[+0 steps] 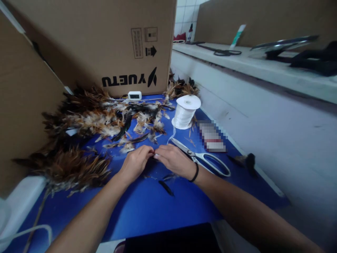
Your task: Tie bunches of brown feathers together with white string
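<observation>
My left hand (pixel 137 161) and my right hand (pixel 175 160) meet over the blue table (pixel 147 218), fingers pinched together around something small and mostly hidden. A thin white ribbon runs from the white spool (pixel 184 114) down behind my right hand. White-handled scissors (pixel 200 155) lie beside my right hand, partly behind its wrist. One dark feather (pixel 166 188) rests on the table just below my hands. Loose brown, white and black feathers (pixel 105 119) spread beyond my left hand.
A large cardboard box (pixel 86 45) stands at the back. A brown feather bundle (pixel 71 168) lies at the left. Near the spool are a small white digital display (pixel 134 95) and a blurred-out object (pixel 212 137). A ledge (pixel 252 59) runs along the right wall.
</observation>
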A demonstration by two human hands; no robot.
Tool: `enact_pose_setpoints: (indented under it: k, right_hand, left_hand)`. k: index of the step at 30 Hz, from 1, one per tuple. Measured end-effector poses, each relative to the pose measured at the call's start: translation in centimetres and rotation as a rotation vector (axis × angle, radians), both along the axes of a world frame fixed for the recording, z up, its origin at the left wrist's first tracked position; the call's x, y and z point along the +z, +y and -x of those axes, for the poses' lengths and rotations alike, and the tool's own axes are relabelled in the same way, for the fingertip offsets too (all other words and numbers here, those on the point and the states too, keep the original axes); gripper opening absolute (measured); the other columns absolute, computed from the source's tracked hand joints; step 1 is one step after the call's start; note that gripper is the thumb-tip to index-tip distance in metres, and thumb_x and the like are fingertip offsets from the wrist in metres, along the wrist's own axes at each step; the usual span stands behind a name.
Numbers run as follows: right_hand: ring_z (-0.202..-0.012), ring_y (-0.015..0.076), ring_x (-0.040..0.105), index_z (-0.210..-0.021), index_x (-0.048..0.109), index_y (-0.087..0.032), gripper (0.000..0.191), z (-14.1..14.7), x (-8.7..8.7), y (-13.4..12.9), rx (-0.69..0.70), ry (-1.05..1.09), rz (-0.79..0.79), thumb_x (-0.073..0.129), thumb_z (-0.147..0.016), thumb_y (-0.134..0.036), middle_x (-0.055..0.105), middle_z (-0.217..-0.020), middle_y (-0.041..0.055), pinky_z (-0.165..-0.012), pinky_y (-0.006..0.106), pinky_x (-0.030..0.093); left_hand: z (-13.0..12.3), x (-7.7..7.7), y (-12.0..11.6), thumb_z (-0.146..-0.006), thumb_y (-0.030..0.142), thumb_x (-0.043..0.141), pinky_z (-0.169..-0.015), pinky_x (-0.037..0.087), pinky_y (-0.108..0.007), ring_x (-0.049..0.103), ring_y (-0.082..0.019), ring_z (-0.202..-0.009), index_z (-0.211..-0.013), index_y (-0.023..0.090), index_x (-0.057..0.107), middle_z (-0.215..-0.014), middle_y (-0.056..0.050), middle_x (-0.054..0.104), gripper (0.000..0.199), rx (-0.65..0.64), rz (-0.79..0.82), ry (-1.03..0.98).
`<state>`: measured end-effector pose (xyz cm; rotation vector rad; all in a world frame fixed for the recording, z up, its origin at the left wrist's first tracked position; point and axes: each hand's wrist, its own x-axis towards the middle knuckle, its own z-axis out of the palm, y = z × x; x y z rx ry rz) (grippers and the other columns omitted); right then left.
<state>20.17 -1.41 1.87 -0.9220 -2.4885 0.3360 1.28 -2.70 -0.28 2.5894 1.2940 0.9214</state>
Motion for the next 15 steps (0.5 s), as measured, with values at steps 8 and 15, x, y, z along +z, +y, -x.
enact_pose_setpoints:
  k: [8,15]
  right_hand:
    - [-0.071,0.0114,0.055,-0.077,0.06,-0.016,0.02,0.2,1.0,-0.4,-0.042,0.172,0.196,0.049,-0.09,-0.025,0.061,-0.076,0.002,-0.068,0.023,0.041]
    - [-0.079,0.0117,0.058,-0.086,0.063,-0.017,0.018,0.1,0.9,-0.5,-0.07,0.262,0.15,0.046,-0.091,-0.021,0.065,-0.085,0.0031,-0.076,0.024,0.043]
  left_hand:
    - [0.3,-0.2,0.2,-0.09,0.019,0.044,-0.074,0.049,-0.025,0.063,-0.014,-0.081,-0.104,0.02,0.055,-0.09,-0.004,0.065,0.018,-0.027,-0.131,-0.035]
    - [0.2,-0.1,0.2,-0.089,0.016,0.045,-0.076,0.049,-0.026,0.061,-0.015,-0.087,-0.108,0.018,0.056,-0.095,-0.006,0.064,0.022,-0.049,-0.113,-0.104]
